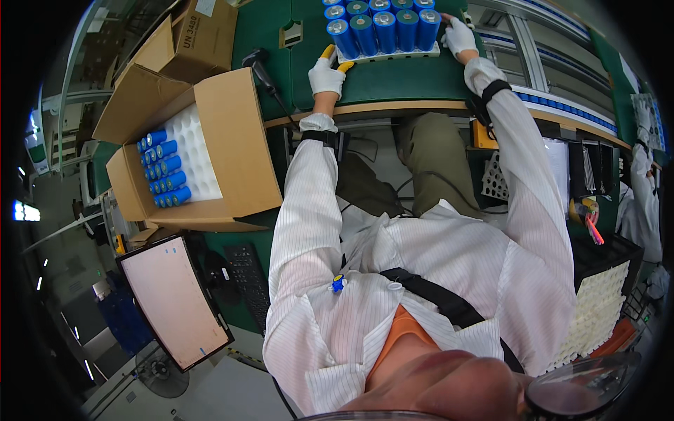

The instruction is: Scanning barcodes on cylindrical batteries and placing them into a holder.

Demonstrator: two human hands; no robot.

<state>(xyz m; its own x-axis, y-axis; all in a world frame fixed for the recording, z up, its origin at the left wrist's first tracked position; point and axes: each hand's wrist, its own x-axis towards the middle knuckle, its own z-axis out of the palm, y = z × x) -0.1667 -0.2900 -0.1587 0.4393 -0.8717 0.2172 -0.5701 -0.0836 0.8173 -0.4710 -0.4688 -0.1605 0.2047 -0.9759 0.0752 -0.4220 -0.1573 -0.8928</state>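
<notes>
Blue cylindrical battery cells (384,31) stand upright in rows on a white tray (390,57), at the top of the view on a green-topped bench. My left hand (326,75), in a white glove with yellow fingertips, grips the tray's near left corner, thumb along the front edge and a finger up the side. On the opposite side my right hand (460,38), also gloved, holds the tray's right end, its fingertips partly hidden beside the end cells. The far rows of cells run out of view.
Left of me stands an open cardboard box (239,140) with blue cells lying in a white foam insert (200,158). A black handheld tool (261,74) with a cable lies between box and tray. Nearer are a keyboard (247,281) and monitor (172,302). Metal rails (523,49) flank the right.
</notes>
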